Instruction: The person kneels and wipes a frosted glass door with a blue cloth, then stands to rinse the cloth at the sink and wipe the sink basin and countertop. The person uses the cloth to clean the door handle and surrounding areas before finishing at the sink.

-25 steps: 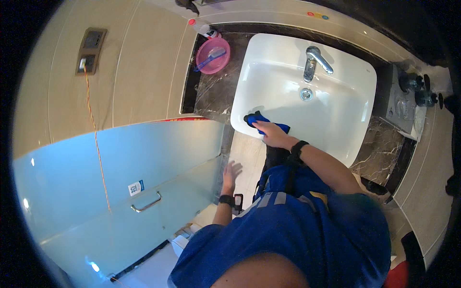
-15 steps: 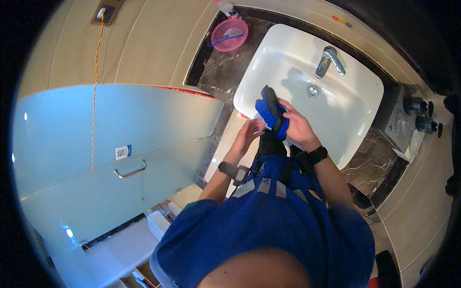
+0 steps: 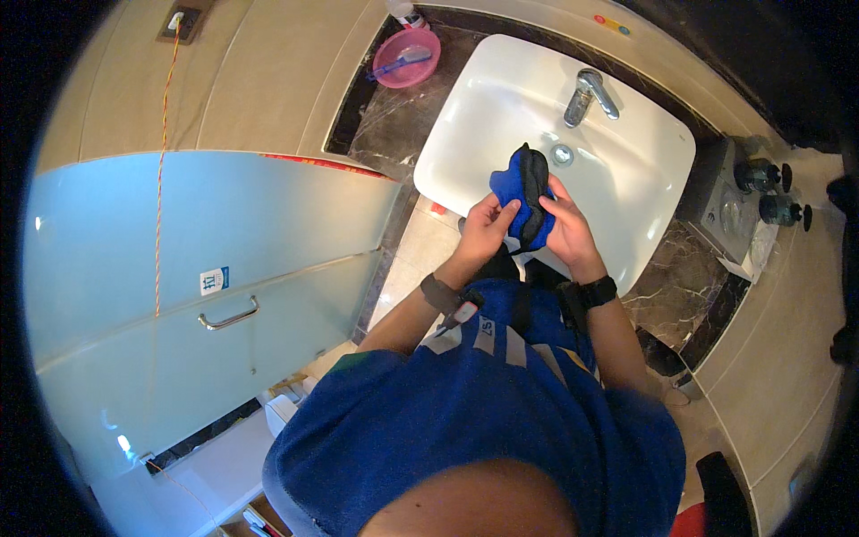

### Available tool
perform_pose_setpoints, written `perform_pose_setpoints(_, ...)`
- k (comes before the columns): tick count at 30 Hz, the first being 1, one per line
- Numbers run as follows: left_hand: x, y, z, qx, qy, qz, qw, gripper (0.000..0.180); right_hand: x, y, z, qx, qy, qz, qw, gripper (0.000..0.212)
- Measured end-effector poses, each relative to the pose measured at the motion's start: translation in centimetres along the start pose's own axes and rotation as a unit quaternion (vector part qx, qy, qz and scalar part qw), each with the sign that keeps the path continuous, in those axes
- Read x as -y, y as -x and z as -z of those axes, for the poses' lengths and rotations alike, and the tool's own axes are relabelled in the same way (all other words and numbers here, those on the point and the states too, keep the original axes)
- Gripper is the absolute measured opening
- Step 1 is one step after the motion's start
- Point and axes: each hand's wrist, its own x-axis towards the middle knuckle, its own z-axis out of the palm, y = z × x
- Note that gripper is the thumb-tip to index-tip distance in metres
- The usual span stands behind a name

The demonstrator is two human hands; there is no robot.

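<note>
A soft blue item with a black band along it (image 3: 534, 183) is held up over the near edge of the white sink (image 3: 474, 107). Its exact kind cannot be made out; it looks like folded cloth. My left hand (image 3: 486, 228) grips its left side, thumb pressed on the blue part. On the opposite side, my right hand (image 3: 570, 231) holds it with the thumb on top and the fingers partly hidden behind. Beyond the item are the sink's metal drain (image 3: 562, 155) and the chrome faucet (image 3: 591, 97).
A pink basin (image 3: 429, 76) with a blue-handled brush (image 3: 400, 64) stands on the dark marble counter (image 3: 389, 134) at left. Dark pump bottles (image 3: 759, 175) stand by the right wall. To the left is a frosted glass door (image 3: 116, 233) with a metal handle (image 3: 228, 319).
My left hand has moved in from beside the blue and black item and now grips it. The item is turned, showing more of its blue side. The view has shifted slightly.
</note>
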Motion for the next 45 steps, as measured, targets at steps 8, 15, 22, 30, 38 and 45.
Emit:
perform_pose_setpoints(8, -1.5, 0.3, -0.3, 0.062, -0.037, 0.054, 0.996, 0.023, 0.8, 1.1, 1.8, -0.042, 0.006, -0.002, 0.999, 0.048)
perform_pose_setpoints(15, 0.6, 0.0, 2.9, 0.142, -0.108, 0.08, 0.981, 0.036, 5.1, 4.7, 6.2, -0.173, 0.036, -0.003, 0.984, 0.051)
perform_pose_setpoints(22, 5.4, 3.5, 9.4, 0.007, -0.122, 0.102, 0.987, 0.03, 12.4, 5.3, 13.3, -0.009, 0.872, -0.064, 0.485, 0.044)
perform_pose_setpoints(30, 7.9, 7.7, 12.8, -0.097, -0.093, 0.147, 0.98, 0.033, 16.2, -1.0, 17.7, 0.294, 0.935, -0.083, 0.181, 0.051)
perform_pose_setpoints(38, 10.0, 9.9, 13.4, -0.137, -0.028, 0.15, 0.979, 0.032, 14.5, -2.7, 17.5, 0.259, 0.932, -0.204, 0.151, 0.06)
perform_pose_setpoints(45, 10.4, 8.3, 14.2, -0.123, -0.023, 0.175, 0.977, 0.029, 9.9, 1.7, 14.7, 0.021, 0.965, -0.082, 0.25, 0.023)
